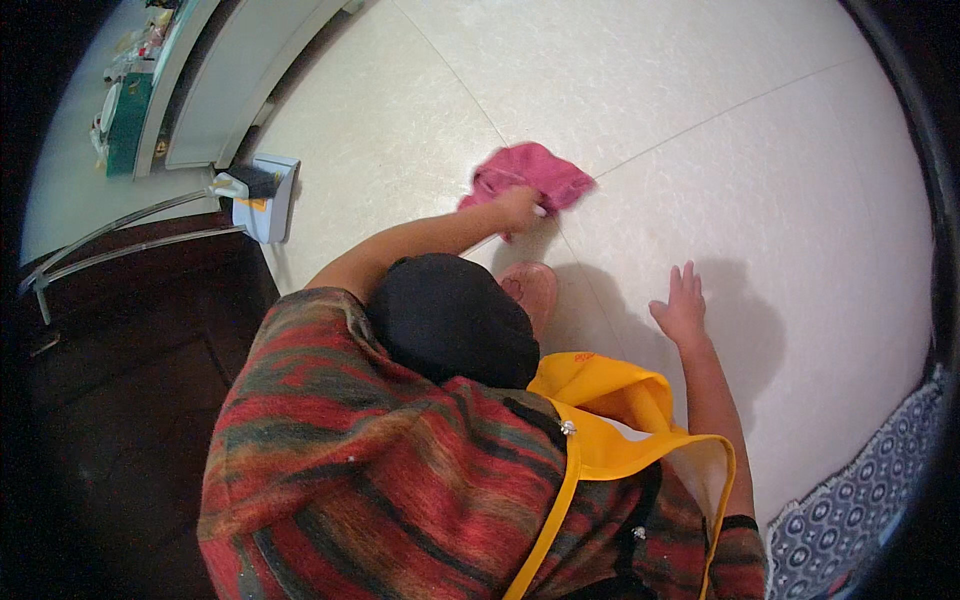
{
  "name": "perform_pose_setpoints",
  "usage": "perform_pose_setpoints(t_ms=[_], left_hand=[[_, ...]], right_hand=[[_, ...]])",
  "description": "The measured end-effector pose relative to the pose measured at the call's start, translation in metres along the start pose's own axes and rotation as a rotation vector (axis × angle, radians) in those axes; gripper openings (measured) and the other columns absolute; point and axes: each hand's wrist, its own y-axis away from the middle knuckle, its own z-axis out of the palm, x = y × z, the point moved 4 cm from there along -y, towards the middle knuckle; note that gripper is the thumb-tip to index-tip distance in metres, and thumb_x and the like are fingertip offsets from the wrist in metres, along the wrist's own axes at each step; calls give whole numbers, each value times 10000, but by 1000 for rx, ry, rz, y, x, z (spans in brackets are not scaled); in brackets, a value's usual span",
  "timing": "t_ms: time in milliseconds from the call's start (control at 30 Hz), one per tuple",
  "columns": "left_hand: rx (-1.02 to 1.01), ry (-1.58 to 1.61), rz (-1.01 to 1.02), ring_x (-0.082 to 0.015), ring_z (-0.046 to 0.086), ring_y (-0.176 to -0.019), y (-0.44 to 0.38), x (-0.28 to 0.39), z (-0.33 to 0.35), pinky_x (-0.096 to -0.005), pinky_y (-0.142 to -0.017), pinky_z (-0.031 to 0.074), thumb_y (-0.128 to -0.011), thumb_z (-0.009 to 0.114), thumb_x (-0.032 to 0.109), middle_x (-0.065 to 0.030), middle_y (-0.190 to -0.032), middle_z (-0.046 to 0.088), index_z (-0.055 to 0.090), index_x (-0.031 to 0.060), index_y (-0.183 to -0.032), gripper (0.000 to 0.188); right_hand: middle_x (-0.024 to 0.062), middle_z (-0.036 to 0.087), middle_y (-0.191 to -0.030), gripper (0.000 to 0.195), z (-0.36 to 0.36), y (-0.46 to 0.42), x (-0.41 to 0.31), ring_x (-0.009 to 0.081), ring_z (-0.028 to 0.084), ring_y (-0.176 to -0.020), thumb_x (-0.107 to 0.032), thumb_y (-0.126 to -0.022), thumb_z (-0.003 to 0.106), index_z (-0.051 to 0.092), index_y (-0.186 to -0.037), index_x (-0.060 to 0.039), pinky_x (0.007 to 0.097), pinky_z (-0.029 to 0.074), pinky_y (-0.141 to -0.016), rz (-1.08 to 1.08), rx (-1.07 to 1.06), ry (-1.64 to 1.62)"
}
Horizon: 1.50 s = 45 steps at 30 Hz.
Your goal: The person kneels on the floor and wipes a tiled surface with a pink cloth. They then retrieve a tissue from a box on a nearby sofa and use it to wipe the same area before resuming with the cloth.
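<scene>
My left hand (519, 208) presses on a crumpled pink cloth (532, 169) that lies on the pale tiled floor (697, 187). Its fingers are bent over the near edge of the cloth and look slightly blurred. On the right, my right hand (681, 306) is stretched out over the floor with its fingers extended, holding nothing. Its shadow falls beside it; whether it touches the tiles I cannot tell. Between the hands, a pink slipper (534, 289) shows beyond my dark-clad knee (457, 319). A yellow apron (607, 386) hangs loosely from my front.
A light-coloured dustpan (279, 199) with a dark-bristled brush (255, 182) stands at left, beside a dark wooden surface (150, 337). A pale cabinet (225, 82) with several small items on top runs along the upper left. A patterned mat (847, 487) lies at lower right.
</scene>
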Motion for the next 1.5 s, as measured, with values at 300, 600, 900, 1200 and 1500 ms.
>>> perform_pose_setpoints(t_ms=[300, 600, 900, 1200, 1500], left_hand=[[-524, 81, 558, -233, 578, -1044, 37, 85, 76, -344, -905, 453, -834, 608, 191, -111, -1147, 619, 612, 34, -1142, 345], [-445, 660, 41, -83, 556, -729, 39, 66, -11, -210, -560, 448, -842, 625, 94, -33, -920, 629, 645, 25, -1007, 180], [-325, 689, -5, -65, 492, -671, 31, 52, -11, -195, -580, 429, -823, 654, 140, 1, -887, 604, 660, 58, -966, 164], [-366, 634, -14, -64, 508, -691, 29, 49, -7, -188, -582, 435, -831, 648, 124, -9, -902, 611, 659, 62, -947, 131], [-309, 552, 75, -77, 510, -703, 19, 61, -3, -223, -619, 454, -845, 631, 164, -6, -908, 602, 636, 47, -995, 189]], right_hand=[[137, 298, -1469, 640, -7, 5, -79, 349, 283, -1345, -80, -741, 634, 432, -1348, -104, 466, 258, -1093, -460, 250, -138], [41, 272, -1503, 573, 26, 15, -64, 311, 251, -1374, -163, -788, 620, 479, -1340, -224, 478, 222, -1112, -563, 120, 135], [95, 286, -1492, 555, -27, 43, 155, 312, 310, -1343, -137, -736, 639, 534, -1279, -183, 404, 264, -1116, -319, 23, 141], [178, 477, -1297, 558, -25, 47, 269, 285, 500, -1166, -259, -831, 641, 444, -1290, -11, 366, 407, -982, 272, 275, -711], [280, 314, -1402, 825, -22, -49, 39, 449, 247, -1326, -429, -710, 698, 334, -1399, -156, 601, 163, -1077, -79, 278, 16]])
